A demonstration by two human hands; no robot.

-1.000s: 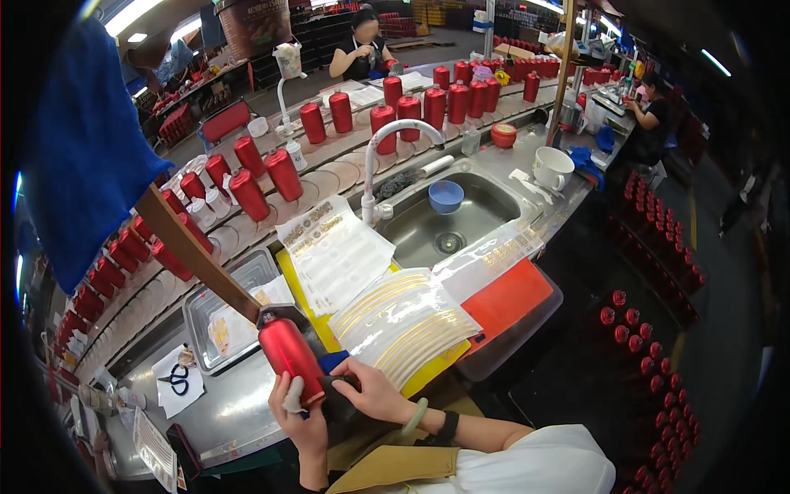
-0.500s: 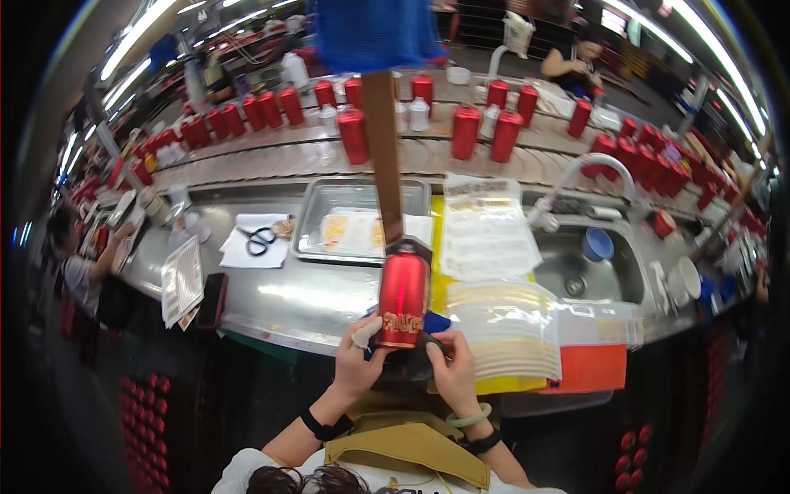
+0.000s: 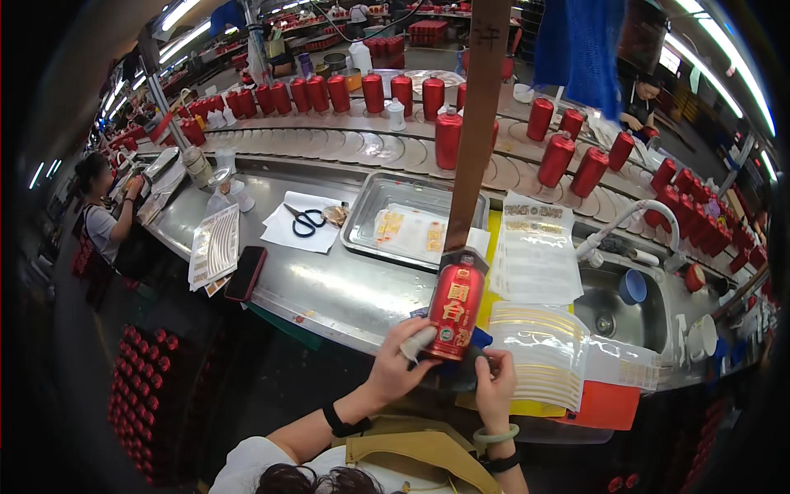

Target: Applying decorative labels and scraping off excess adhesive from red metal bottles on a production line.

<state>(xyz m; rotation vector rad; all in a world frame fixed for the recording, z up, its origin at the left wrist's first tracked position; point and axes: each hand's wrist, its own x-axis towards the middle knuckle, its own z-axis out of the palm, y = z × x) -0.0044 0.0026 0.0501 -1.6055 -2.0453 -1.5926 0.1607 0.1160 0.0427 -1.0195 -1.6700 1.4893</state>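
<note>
My left hand (image 3: 401,361) has a closed grip low on the red cylindrical ceramic bottle (image 3: 455,306), upright at the steel worktop (image 3: 346,284) edge — my right hand (image 3: 494,383) seemingly pinches something small beside its base, steadying it.

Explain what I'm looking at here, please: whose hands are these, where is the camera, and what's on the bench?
There is no machine: a person works bare-handed, and the camera sits on their head looking down, so edges bend. The left hand and right hand hold a red bottle at the edge of a steel counter. On the counter lie a metal tray, scissors on paper, a dark phone and sheets of label strips. A sink is at the right. Behind, more red bottles ride a conveyor. Other people work nearby.
</note>
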